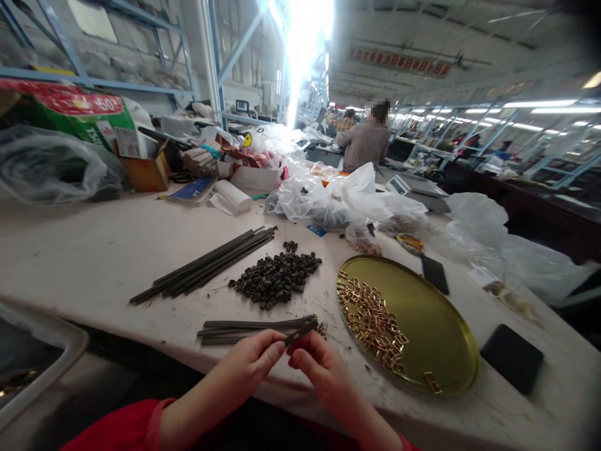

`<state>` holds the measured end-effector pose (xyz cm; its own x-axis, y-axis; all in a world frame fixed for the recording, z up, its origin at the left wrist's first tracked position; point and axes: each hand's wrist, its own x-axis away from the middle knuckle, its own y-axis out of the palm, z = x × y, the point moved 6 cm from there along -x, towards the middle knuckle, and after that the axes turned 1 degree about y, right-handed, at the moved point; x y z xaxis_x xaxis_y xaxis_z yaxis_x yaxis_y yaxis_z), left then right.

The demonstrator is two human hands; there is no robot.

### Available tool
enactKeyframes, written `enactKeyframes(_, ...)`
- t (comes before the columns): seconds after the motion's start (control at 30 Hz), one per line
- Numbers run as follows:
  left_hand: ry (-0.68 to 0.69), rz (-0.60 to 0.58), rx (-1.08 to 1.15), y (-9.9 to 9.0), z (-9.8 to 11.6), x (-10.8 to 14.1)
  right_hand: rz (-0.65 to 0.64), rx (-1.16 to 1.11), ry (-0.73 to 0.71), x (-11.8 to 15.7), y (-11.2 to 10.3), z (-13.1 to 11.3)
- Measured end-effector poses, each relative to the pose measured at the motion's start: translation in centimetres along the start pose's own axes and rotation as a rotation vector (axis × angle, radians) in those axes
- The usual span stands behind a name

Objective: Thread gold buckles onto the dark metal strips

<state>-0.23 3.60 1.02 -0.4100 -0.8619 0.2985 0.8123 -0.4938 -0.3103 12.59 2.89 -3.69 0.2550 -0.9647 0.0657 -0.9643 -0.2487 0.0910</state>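
Note:
Near the table's front edge, my left hand (pixel 260 354) and my right hand (pixel 319 360) meet, both closed on a dark strip (pixel 300 332) that slants up to the right between them. Just behind my hands lie several dark strips (pixel 225 332) side by side. Farther back is a heap of small dark loops (pixel 277 279), and to its left a bundle of long dark strips (pixel 201 266). On the right stands a round gold tray (pixel 432 326) with many small gold buckles (pixel 373 319) on its left part.
Black flat pads (pixel 511 357) lie right of the tray. Clear plastic bags (pixel 338 194), a paper roll (pixel 232 195) and a cardboard box (pixel 146 169) line the back. A white bin (pixel 70 347) stands at lower left. A person (pixel 366 141) is in the background.

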Motion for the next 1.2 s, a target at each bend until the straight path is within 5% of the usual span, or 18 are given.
enactKeyframes(0.03,-0.03,0.014,-0.011,-0.4,-0.3,-0.3,0.015,0.209,-0.028,-0.5,-2.0,-0.1)
enactKeyframes(0.13,-0.143,0.038,0.028,-1.1,-1.6,-1.1,0.334,0.907,-0.023,-2.5,-10.5,-0.6)
enactKeyframes(0.2,-0.164,0.038,0.055,-0.9,-2.2,-1.7,0.403,1.025,0.016,-4.0,-14.9,-0.3)
enactKeyframes(0.3,-0.181,0.002,0.045,-0.1,-2.5,-2.3,0.354,1.088,0.054,-6.1,-17.9,0.9)
enactKeyframes(0.4,-0.196,-0.058,0.02,0.5,-2.1,-2.2,0.322,1.087,0.08,-7.1,-18.3,1.9)
enactKeyframes(0.7,-0.086,-0.004,-0.123,-0.2,0.0,-1.2,0.37,0.827,0.03,-5.6,-16.5,-0.1)
enactKeyframes(1.0,0.08,0.024,-0.06,-0.1,2.8,-1.1,-0.004,0.03,0.11,-1.3,-2.3,-3.8)
enactKeyframes(1.2,-0.089,-0.011,0.099,0.1,0.8,0.9,-0.009,-0.154,0.148,-0.3,1.2,-3.5)
